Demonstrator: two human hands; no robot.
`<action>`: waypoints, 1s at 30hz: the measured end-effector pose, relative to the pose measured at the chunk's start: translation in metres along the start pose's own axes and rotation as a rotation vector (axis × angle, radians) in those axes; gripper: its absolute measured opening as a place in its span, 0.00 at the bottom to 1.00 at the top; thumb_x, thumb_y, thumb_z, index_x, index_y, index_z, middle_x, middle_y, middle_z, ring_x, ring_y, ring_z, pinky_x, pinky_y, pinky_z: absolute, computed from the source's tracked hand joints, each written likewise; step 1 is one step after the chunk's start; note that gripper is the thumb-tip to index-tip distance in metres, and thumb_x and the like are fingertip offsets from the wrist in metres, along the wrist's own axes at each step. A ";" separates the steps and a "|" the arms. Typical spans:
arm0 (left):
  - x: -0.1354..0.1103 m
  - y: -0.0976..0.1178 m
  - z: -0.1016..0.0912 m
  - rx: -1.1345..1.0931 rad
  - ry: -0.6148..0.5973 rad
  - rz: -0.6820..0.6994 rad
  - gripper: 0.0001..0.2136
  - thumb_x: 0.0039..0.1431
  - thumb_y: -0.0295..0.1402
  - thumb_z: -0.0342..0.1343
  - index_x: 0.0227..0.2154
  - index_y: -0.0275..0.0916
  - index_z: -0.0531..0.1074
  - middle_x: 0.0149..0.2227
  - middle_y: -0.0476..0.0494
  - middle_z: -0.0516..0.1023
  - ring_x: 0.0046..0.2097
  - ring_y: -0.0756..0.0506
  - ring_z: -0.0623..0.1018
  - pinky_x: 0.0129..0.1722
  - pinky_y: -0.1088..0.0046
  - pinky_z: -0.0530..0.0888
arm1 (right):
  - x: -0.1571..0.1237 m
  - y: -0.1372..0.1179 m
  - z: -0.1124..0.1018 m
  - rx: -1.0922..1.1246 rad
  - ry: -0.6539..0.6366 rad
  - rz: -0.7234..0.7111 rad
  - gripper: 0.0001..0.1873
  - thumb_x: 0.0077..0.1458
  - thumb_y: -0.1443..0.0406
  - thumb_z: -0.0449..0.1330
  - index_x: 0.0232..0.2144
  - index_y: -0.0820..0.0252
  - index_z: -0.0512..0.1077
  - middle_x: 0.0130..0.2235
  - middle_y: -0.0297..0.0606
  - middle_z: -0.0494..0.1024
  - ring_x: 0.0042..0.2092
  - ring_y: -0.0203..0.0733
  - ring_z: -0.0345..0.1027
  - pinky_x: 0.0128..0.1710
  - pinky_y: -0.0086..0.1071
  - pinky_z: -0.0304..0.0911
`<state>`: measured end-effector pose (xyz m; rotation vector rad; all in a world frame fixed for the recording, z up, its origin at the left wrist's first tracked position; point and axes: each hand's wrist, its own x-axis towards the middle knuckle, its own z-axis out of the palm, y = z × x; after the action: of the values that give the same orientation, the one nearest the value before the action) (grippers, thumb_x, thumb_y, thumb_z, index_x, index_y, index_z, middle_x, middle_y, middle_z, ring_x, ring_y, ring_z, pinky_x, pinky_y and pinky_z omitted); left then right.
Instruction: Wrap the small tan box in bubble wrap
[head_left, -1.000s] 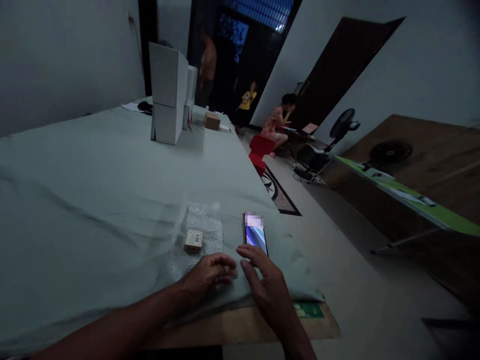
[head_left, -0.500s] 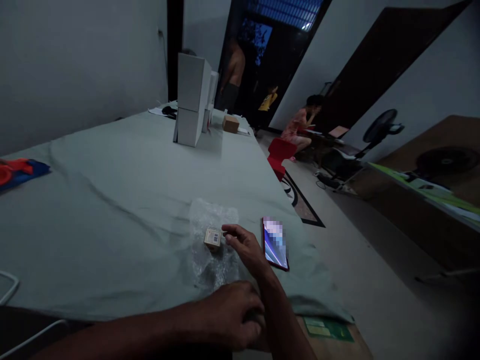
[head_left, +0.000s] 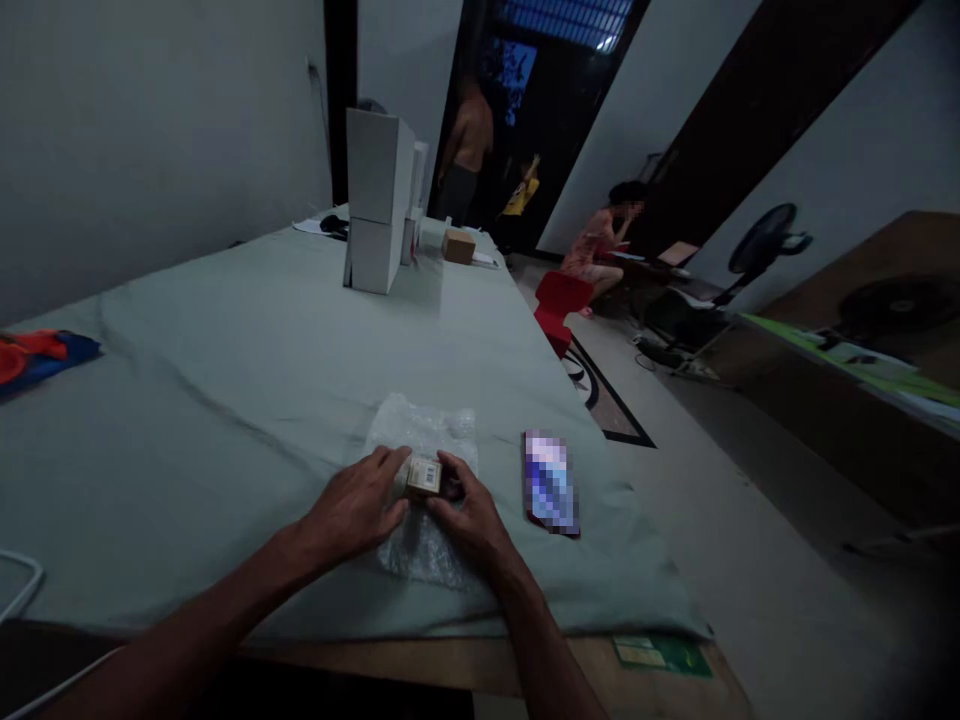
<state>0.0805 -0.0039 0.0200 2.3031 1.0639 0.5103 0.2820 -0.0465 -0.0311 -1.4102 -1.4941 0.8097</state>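
A small brown cardboard box with a pale printed label on top sits on a crumpled sheet of bubble wrap. My left hand is at its left side, thumb and forefinger curved against the near and far edges. From the right, my right hand closes on the same box with thumb and forefinger. Its other fingers are partly hidden in the dim light. To the right of the wrap lies a phone with its screen lit.
A green cloth covers the table. Tall white boxes and a brown carton stand at the far end. An orange and blue item lies at left. Beyond are a red chair, several people and a fan.
My left hand has moved from the near edge, up and left, to the box's left side. My right hand has come in slightly lower against its right side.
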 end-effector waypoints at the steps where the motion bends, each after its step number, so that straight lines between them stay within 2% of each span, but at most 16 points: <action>1: -0.004 -0.007 -0.001 0.104 -0.050 -0.032 0.26 0.55 0.30 0.53 0.58 0.38 0.59 0.52 0.37 0.69 0.50 0.38 0.71 0.51 0.60 0.67 | 0.000 0.000 0.001 -0.014 0.004 0.008 0.33 0.45 0.69 0.61 0.56 0.58 0.65 0.56 0.43 0.71 0.55 0.47 0.65 0.55 0.40 0.61; 4: -0.013 -0.021 -0.001 0.334 -0.158 -0.020 0.20 0.54 0.29 0.54 0.51 0.39 0.64 0.47 0.39 0.72 0.48 0.39 0.71 0.48 0.61 0.69 | 0.000 0.002 0.001 -0.028 0.010 0.025 0.30 0.46 0.69 0.61 0.54 0.56 0.67 0.53 0.41 0.73 0.53 0.47 0.67 0.53 0.40 0.63; 7: -0.015 -0.024 0.001 0.409 -0.173 0.024 0.19 0.51 0.29 0.56 0.47 0.40 0.67 0.45 0.40 0.72 0.48 0.38 0.71 0.47 0.61 0.70 | 0.000 0.002 0.000 -0.024 0.005 0.033 0.29 0.46 0.68 0.61 0.54 0.56 0.67 0.52 0.41 0.73 0.51 0.46 0.68 0.51 0.40 0.64; 10: -0.015 -0.023 0.003 0.405 -0.149 0.040 0.20 0.51 0.29 0.57 0.48 0.40 0.66 0.47 0.39 0.71 0.48 0.37 0.70 0.48 0.59 0.69 | 0.000 0.000 0.000 -0.027 0.000 0.028 0.29 0.46 0.68 0.61 0.54 0.56 0.67 0.52 0.40 0.74 0.50 0.45 0.69 0.51 0.39 0.64; 15: -0.019 -0.018 0.006 0.325 -0.093 0.101 0.25 0.49 0.28 0.57 0.53 0.40 0.63 0.56 0.37 0.66 0.56 0.36 0.65 0.55 0.57 0.66 | 0.001 0.000 0.000 -0.034 0.007 0.017 0.29 0.45 0.68 0.60 0.53 0.57 0.68 0.51 0.40 0.74 0.50 0.45 0.69 0.50 0.39 0.64; 19: -0.027 -0.014 0.007 0.247 -0.104 0.145 0.24 0.51 0.32 0.58 0.53 0.42 0.64 0.58 0.38 0.65 0.58 0.37 0.65 0.57 0.56 0.64 | 0.001 0.000 0.001 -0.013 -0.003 0.024 0.29 0.45 0.69 0.60 0.52 0.56 0.68 0.51 0.39 0.74 0.50 0.45 0.69 0.50 0.38 0.64; 22: -0.036 -0.014 0.006 0.230 -0.131 0.160 0.29 0.48 0.35 0.62 0.54 0.43 0.63 0.59 0.38 0.64 0.59 0.36 0.63 0.57 0.54 0.62 | 0.000 -0.001 0.000 -0.008 -0.002 0.026 0.29 0.44 0.69 0.60 0.52 0.56 0.68 0.51 0.39 0.74 0.50 0.45 0.69 0.51 0.39 0.63; 25: -0.043 -0.016 0.005 0.258 -0.151 0.202 0.29 0.43 0.32 0.62 0.53 0.44 0.65 0.58 0.39 0.65 0.58 0.35 0.64 0.58 0.53 0.61 | -0.001 -0.001 0.001 -0.017 0.010 0.027 0.29 0.44 0.69 0.61 0.52 0.56 0.68 0.51 0.39 0.74 0.49 0.45 0.69 0.49 0.38 0.64; 30: -0.042 -0.016 0.006 0.359 -0.106 0.233 0.21 0.45 0.22 0.55 0.46 0.42 0.69 0.54 0.41 0.69 0.56 0.38 0.66 0.57 0.54 0.60 | -0.001 0.000 0.002 -0.004 0.009 0.053 0.28 0.44 0.68 0.61 0.52 0.57 0.68 0.51 0.40 0.75 0.49 0.45 0.69 0.48 0.38 0.64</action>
<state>0.0486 -0.0303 0.0006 2.7569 0.8986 0.2974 0.2800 -0.0476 -0.0318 -1.4596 -1.4573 0.8321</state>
